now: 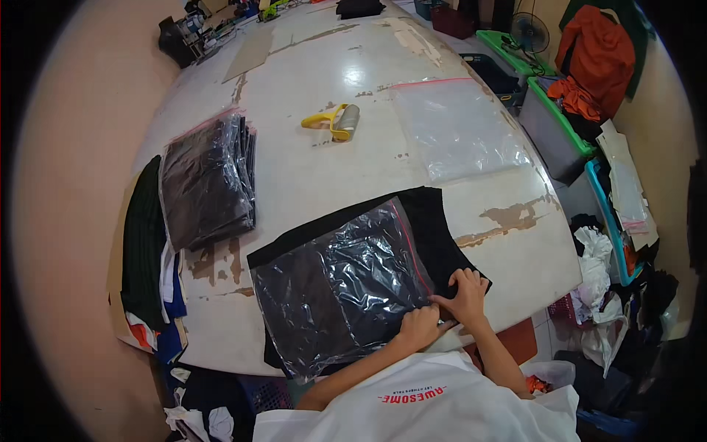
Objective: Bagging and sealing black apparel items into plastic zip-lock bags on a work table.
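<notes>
A dark-filled clear bag point(335, 287) lies on black cloth point(434, 221) at the near side of the bench point(294, 180), right in front of the person. Its red strip runs slantwise down the right side toward the hands. Both hands are close together at the strip's near end. The left hand point(420, 328) is curled over the bag's near right corner, knuckles up. The right hand point(468, 298) is just beside it, fingers bent over the black cloth and thumb reaching to the strip. I cannot tell how firmly either one grips, since the fingertips are partly hidden.

To the left, a stack point(202, 180) of dark-filled clear bags sits on the bench, with dark green cloth point(140, 236) just beyond its left edge. Farther back, near the middle, a roller point(347, 122) with a yellow handle lies on its side. To its right, well apart, clear sleeves point(460, 132) with a pink strip lie flat. A black bundle point(359, 7) rests at the far end. Along the right are a green-rimmed bin point(556, 132), a fan point(530, 33) and a hanging orange garment point(600, 55).
</notes>
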### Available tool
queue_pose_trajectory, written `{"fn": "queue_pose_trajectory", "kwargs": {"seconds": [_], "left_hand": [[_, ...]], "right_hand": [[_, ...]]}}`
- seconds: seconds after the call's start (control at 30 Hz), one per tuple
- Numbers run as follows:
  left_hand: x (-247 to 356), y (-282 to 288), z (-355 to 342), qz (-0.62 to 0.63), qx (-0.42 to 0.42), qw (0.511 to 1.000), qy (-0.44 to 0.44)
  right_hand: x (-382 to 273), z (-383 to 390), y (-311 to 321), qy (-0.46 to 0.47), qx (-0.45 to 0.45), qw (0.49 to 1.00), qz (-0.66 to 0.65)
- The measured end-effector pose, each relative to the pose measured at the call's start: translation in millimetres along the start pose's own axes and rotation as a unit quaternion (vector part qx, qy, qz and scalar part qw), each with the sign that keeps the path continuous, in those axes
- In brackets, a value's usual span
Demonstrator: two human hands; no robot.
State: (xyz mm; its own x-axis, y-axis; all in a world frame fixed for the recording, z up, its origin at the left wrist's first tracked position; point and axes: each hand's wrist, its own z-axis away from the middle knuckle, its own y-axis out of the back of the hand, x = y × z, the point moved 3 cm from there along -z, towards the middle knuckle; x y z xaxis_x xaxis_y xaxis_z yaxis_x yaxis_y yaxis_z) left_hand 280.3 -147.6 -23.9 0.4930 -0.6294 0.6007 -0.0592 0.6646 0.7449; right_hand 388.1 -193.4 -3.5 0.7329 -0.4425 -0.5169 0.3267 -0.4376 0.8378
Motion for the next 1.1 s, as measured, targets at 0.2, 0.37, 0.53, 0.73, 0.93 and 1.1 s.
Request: {"fn": "queue_pose_trajectory", "kwargs": {"seconds": [0.2,0.37,0.53,0.73,0.93,1.1], "left_hand": [[1,-1,5,0.016,0.046,0.999,-0.013],[9,19,15,0.054,0.043,0.997,-0.039],[17,40,23,0.056,0.046,0.997,-0.028],[10,72,45,0.143,0.113,0.983,-0.016],[0,84,55,0.22,0.174,0.958,0.06],[6,84,60,0.258,0.231,0.937,0.039]], "right_hand": [[-1,-4,-4,0.01,0.013,1.0,-0.005],[-10,-18,-14,0.007,-0.025,0.998,-0.064],[-24,-43,-18,0.024,-0.037,0.992,-0.12],[-25,-63,-28,0.0,-0.07,0.943,-0.326],[-32,-59,-22,-0.014,-0.189,0.897,-0.398],[-34,-52,-12,-0.059,-0.15,0.916,-0.368]]}}
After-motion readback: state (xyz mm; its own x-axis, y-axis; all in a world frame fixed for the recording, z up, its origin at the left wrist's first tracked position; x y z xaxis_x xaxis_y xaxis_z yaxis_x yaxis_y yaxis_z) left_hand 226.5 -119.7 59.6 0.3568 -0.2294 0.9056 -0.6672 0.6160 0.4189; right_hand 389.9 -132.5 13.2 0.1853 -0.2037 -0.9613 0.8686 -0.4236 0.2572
